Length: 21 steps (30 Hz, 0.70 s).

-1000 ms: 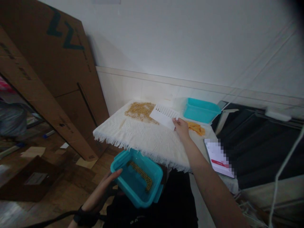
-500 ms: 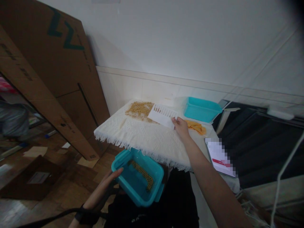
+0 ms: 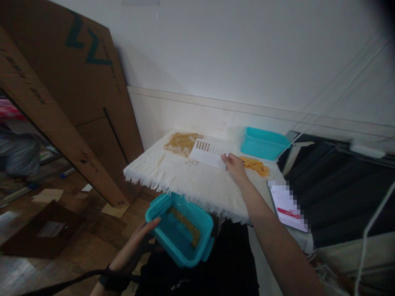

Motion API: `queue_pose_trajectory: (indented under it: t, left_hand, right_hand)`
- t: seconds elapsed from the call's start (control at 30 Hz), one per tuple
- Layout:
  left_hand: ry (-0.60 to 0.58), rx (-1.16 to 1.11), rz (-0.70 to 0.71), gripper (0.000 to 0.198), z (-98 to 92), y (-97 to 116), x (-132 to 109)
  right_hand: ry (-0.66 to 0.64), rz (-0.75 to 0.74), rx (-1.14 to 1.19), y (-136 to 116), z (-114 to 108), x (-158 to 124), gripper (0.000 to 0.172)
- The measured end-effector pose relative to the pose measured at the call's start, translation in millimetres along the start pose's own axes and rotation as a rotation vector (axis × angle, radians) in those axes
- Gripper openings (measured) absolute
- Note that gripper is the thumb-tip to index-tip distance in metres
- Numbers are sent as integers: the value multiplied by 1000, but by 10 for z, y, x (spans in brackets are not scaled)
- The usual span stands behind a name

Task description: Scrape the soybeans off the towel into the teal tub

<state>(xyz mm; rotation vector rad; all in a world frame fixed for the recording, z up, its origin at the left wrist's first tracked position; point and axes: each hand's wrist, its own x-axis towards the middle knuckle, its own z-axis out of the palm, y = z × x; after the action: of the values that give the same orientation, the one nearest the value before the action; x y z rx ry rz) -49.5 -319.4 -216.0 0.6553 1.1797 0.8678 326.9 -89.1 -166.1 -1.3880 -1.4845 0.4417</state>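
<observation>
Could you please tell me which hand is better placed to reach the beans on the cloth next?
Probably the right hand: it holds the white slotted sheet, whose far end lies by the beans on the cloth. The left hand holds the blue tub near the cloth's fringed edge.

The near tub [image 3: 176, 236] and far tub [image 3: 265, 144] are showing turquoise; the beans [image 3: 182, 142] are looking golden-tan, the slotted panel [image 3: 207, 158] plain white, the rag [image 3: 257, 165] yellow-orange; the tablecloth [image 3: 173, 174] is showing an off-white woven pattern.
</observation>
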Motion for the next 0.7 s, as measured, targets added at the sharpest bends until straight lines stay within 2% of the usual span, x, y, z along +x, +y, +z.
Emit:
queue_pose_trajectory:
  t: [0.2, 0.33, 0.53, 0.7]
  left_hand:
    - [-13, -10, 12, 94, -15, -4, -4]
    - [-7, 7, 31, 95, 24, 29, -55]
    - [8, -3, 64, 83, 69, 47, -117]
    - [2, -10, 39, 90, 42, 45, -92]
  right_hand:
    - [35, -36, -52, 19, -56, 23, 64]
    - [-2, -39, -86, 43, -59, 29, 63]
    - [9, -51, -80, 66, -44, 28, 64]
    - [-19, -49, -65, 94, -40, 32, 68]
